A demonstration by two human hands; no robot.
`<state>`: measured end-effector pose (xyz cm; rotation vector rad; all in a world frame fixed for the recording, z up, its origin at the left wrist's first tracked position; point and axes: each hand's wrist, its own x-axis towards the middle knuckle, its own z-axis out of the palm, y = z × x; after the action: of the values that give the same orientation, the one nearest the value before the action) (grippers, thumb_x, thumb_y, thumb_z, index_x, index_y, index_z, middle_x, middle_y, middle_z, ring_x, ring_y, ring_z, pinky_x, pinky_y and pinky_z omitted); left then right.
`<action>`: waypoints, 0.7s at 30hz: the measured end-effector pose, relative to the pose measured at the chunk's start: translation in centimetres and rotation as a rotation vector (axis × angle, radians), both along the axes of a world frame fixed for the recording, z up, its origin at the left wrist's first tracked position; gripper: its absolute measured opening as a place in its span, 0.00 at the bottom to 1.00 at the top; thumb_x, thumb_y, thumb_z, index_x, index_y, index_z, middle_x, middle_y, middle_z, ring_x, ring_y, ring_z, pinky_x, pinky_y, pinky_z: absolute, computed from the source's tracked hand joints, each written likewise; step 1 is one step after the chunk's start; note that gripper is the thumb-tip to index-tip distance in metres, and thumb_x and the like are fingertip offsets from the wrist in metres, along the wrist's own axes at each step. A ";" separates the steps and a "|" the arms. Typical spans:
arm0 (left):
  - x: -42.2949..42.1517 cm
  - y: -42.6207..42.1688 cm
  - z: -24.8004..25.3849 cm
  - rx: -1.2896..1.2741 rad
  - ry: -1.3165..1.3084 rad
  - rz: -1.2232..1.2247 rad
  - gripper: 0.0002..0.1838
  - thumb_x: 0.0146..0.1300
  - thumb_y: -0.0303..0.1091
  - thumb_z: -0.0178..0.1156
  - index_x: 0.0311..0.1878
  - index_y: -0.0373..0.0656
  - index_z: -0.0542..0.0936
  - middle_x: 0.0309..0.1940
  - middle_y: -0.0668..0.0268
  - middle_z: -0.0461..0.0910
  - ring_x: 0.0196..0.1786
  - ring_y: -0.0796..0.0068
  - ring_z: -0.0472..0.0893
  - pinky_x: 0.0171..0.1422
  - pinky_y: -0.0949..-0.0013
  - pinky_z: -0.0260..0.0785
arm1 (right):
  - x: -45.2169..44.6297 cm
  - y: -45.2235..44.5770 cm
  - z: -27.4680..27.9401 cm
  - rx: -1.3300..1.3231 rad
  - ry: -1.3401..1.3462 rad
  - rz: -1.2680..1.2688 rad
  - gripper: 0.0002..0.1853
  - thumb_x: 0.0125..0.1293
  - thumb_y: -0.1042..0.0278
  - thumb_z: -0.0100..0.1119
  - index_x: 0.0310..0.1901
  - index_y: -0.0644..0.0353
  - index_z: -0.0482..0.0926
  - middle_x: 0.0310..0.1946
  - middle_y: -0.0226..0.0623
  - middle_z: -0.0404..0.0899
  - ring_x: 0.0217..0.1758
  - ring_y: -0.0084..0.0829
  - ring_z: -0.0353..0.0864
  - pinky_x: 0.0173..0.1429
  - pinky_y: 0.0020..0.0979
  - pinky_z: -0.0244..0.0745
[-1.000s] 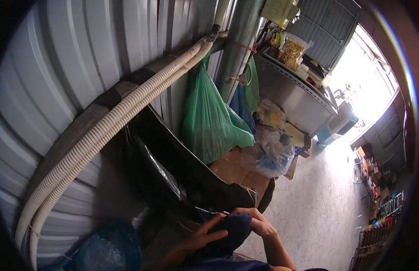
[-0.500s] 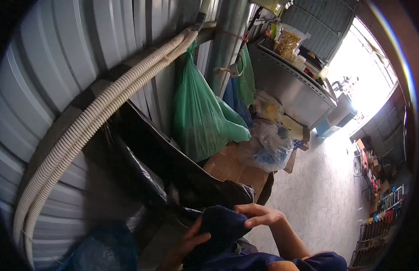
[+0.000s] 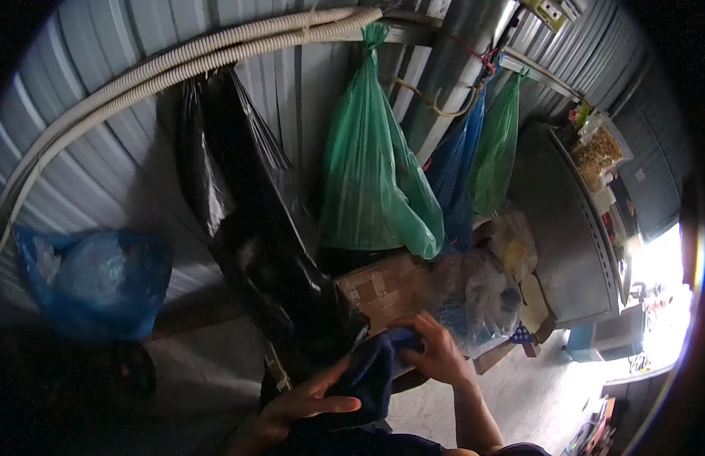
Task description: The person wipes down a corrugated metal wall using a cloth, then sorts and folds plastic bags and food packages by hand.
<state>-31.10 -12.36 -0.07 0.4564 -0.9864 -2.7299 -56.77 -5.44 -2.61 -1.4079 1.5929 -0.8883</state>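
Low in the head view, a dark blue cloth (image 3: 375,372) with a fuzzy surface is bunched between my two hands. My left hand (image 3: 314,403) grips its left side, with the thumb lying across the front. At the upper right edge of the cloth, my right hand (image 3: 437,356) has its fingers bent over the fabric. Part of the fingers of both hands is hidden behind the cloth. Just beyond them hangs a long black plastic bag (image 3: 269,235), its lower end close to my left hand.
Green bag (image 3: 375,167) and blue bag (image 3: 457,175) hang along the corrugated wall (image 3: 139,175) below pale ribbed hoses (image 3: 215,57). Clear plastic bags (image 3: 481,304) rest by a cardboard box (image 3: 386,292). A metal cabinet (image 3: 557,228) stands right; another blue bag (image 3: 101,281) is left.
My view has turned, so the wall and hanging bags appear more upright and the left blue bag shows fully. Both hands stay on the cloth, whose folded shape has changed.
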 end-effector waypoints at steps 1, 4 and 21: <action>-1.1 1.2 0.3 -0.231 -0.091 -0.003 0.52 0.62 0.42 0.64 0.76 0.35 0.40 0.76 0.49 0.46 0.78 0.64 0.48 0.80 0.63 0.38 | -0.7 0.2 0.2 -0.083 0.255 -0.002 0.19 0.52 0.77 0.69 0.48 0.61 0.79 0.42 0.40 0.75 0.45 0.36 0.78 0.51 0.35 0.74; -3.6 3.5 -2.8 -0.574 -0.176 -0.074 0.49 0.65 0.46 0.62 0.76 0.34 0.42 0.72 0.42 0.52 0.75 0.61 0.56 0.77 0.61 0.46 | -0.4 1.1 -0.4 -0.202 0.301 -0.252 0.17 0.44 0.81 0.63 0.40 0.60 0.82 0.40 0.41 0.70 0.49 0.42 0.74 0.53 0.37 0.71; -3.7 12.6 -7.8 -1.129 -0.119 -0.104 0.36 0.68 0.40 0.54 0.72 0.34 0.53 0.35 0.36 0.79 0.38 0.40 0.81 0.41 0.50 0.73 | 5.0 9.6 -5.8 -0.139 -0.491 -0.583 0.15 0.61 0.71 0.57 0.50 0.62 0.77 0.44 0.31 0.80 0.48 0.21 0.76 0.52 0.22 0.70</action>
<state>-34.83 0.20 -7.84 0.3292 -2.3259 -1.7584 -51.81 4.18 -8.43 -0.7124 1.5819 -1.5712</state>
